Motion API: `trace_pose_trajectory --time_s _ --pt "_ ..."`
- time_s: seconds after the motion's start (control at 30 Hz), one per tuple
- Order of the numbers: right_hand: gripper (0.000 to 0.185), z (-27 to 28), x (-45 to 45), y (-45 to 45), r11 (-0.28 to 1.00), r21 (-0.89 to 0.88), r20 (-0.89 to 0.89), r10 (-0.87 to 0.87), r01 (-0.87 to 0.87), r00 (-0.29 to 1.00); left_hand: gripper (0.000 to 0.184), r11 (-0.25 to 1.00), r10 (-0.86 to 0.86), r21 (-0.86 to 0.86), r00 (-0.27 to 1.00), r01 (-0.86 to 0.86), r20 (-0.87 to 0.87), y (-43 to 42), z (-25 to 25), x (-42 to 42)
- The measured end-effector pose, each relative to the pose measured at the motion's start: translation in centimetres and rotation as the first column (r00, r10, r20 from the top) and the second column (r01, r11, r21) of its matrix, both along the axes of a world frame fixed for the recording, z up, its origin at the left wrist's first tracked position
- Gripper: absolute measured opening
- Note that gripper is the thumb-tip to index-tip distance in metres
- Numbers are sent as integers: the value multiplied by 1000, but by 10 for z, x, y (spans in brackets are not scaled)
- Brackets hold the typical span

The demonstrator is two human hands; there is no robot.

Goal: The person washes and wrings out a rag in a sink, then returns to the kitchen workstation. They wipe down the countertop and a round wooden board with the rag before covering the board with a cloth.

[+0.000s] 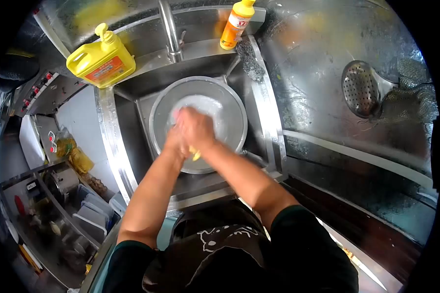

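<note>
My left hand (178, 138) and my right hand (198, 126) are pressed together over a round metal basin (239, 110), the right lying partly over the left. Both look closed, with the fingers smeared by motion. A small piece of something yellow (196, 155) pokes out below them, near the wrists; its kind is hard to make out, and the rest of it is hidden. Whitish, cloudy water (212, 105) shows inside the basin. The basin stands in a steel sink (132, 122), below a tap (169, 29).
On the sink's back left corner stands a yellow pump jug (105, 61). A yellow-orange bottle (237, 24) and a steel scourer (249, 61) are at the back right. A perforated ladle (361, 89) and grey netting (410, 100) lie on the right counter. Shelves (63, 215) with containers fill the lower left.
</note>
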State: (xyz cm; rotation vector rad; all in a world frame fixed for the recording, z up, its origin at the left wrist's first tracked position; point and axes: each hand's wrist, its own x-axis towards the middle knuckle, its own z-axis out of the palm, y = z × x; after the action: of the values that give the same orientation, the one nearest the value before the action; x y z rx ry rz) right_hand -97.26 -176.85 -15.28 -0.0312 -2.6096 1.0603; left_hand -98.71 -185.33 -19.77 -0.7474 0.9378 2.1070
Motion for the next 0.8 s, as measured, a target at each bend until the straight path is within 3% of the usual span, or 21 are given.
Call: trace_pose_trajectory --time_s 0.03,0.07,0.13,0.17,0.2,0.27,0.33,0.37,0.43,0.5,0.53,0.63,0.73,0.8 --pt "19 -11 -25 23 998 6 46 -63 62 997 32 987 -111 -116 994 112 14 8 25 1" --pt "19 -4 -42 42 988 116 270 -134 106 954 35 948 -217 -229 975 221 44 13 47 4" --pt "20 -6 -34 30 991 87 133 -109 98 985 38 849 -365 -383 928 365 76 9 44 1" --pt "21 -7 -24 20 993 73 68 -97 92 993 38 935 -270 -237 963 262 1 2 29 1" --pt "19 -5 -8 5 996 -83 -126 19 -30 992 39 984 -164 -80 985 160 -44 -8 11 7" --pt "19 -6 -8 0 999 -10 -1 47 -47 999 39 969 66 244 993 -41 -95 -15 -10 13" --pt "24 -9 -15 22 998 44 62 -43 40 997 37 990 -123 -66 992 123 9 6 46 15" --pt "28 -30 -32 49 985 144 206 -128 99 970 36 954 -198 -216 977 209 74 13 73 11" --pt "30 -23 -42 72 980 194 301 -99 41 949 45 981 -140 -130 988 148 62 11 84 2" --pt "30 -16 -49 102 997 -28 420 76 -70 904 55 997 -30 -72 997 35 70 -13 85 -7" --pt "30 -10 -49 119 984 -138 462 165 -113 871 58 996 -41 82 999 40 14 -35 80 -13" --pt "33 27 -47 152 834 -446 730 549 -326 408 48 996 -15 89 999 19 -43 -75 47 -19" --pt "33 30 -44 162 750 -661 672 590 4 447 42 998 43 63 976 -31 -211 -85 35 -21" --pt "33 41 -41 142 721 -680 638 489 136 596 42 999 -1 -50 957 -14 -289 -77 30 -18"
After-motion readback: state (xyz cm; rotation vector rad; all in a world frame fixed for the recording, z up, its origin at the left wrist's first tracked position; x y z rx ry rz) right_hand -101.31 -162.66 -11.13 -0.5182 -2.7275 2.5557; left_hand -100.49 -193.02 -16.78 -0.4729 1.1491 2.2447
